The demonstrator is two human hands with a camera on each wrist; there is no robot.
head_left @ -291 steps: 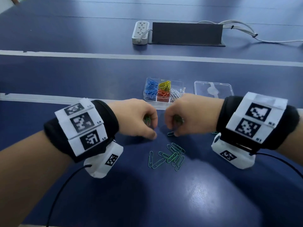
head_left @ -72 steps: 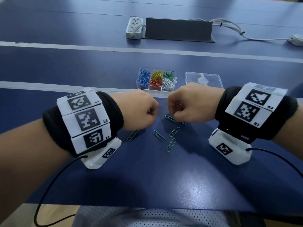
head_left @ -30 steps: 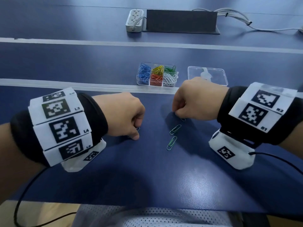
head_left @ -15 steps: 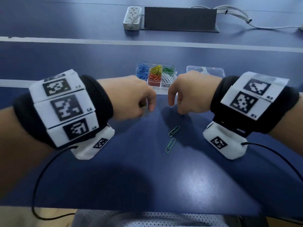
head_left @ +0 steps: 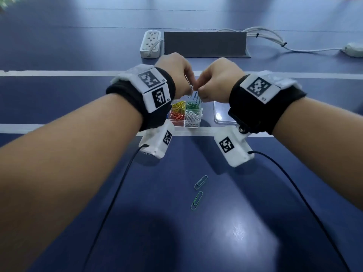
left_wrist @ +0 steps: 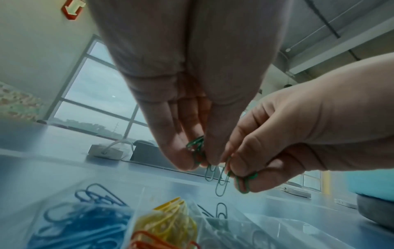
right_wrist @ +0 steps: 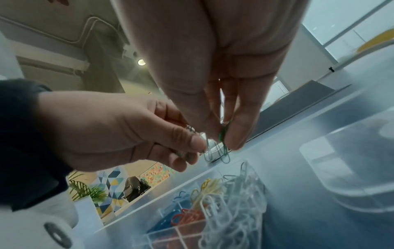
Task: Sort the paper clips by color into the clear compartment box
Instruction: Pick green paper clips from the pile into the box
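Note:
Both hands hover together over the clear compartment box [head_left: 191, 124], which holds yellow [head_left: 178, 106], red, white [head_left: 193, 117], green [head_left: 193, 107] and blue clips in separate cells. My left hand [head_left: 186, 86] pinches several green paper clips [left_wrist: 197, 148] at its fingertips. My right hand [head_left: 200, 91] pinches more green clips [right_wrist: 222, 134], and some dangle [head_left: 196, 97] just above the green cell. Two green clips [head_left: 198, 191] lie on the table close to me.
The box's clear lid [head_left: 222, 114] lies right of it. A white power strip [head_left: 150, 43], a dark flat panel [head_left: 205, 45] and white cables [head_left: 275, 41] sit at the back. Black wrist cables [head_left: 117, 193] trail over the blue table.
Both hands have moved away from me, from the table in front of the box to above its green cell, carrying green clips. Two clips stay on the table.

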